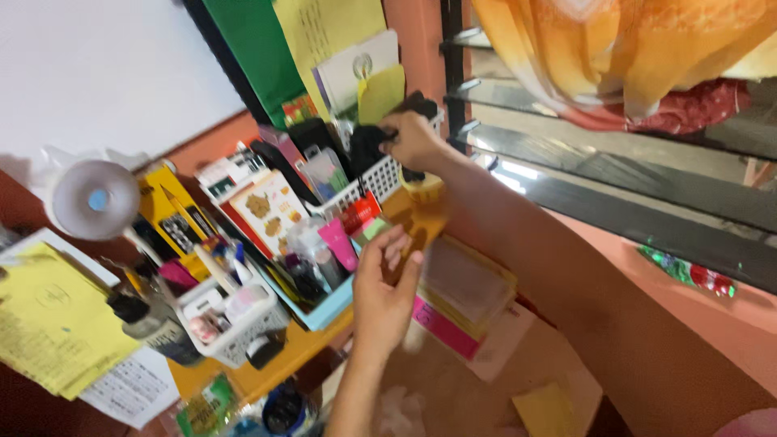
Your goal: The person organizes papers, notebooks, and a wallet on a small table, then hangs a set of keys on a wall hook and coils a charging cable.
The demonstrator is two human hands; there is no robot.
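My right hand [409,137] reaches across to a white slotted basket [380,180] at the back of the orange desk and closes on a black item [366,147] standing in it. My left hand [385,283] hovers lower, over the middle of the desk. Its fingers are curled beside a yellow-orange object [424,212], and blur hides whether it holds anything. A light blue tray [332,311] of tubes and small bottles, with a pink tube [337,243] among them, lies just left of that hand.
A small white fan [95,198] and yellow papers [48,320] sit at the left. A second white basket [231,340] holds small jars. A stack of yellow and pink pads [465,295] lies under my right forearm. Dark window bars [615,194] and orange cloth [631,48] fill the right.
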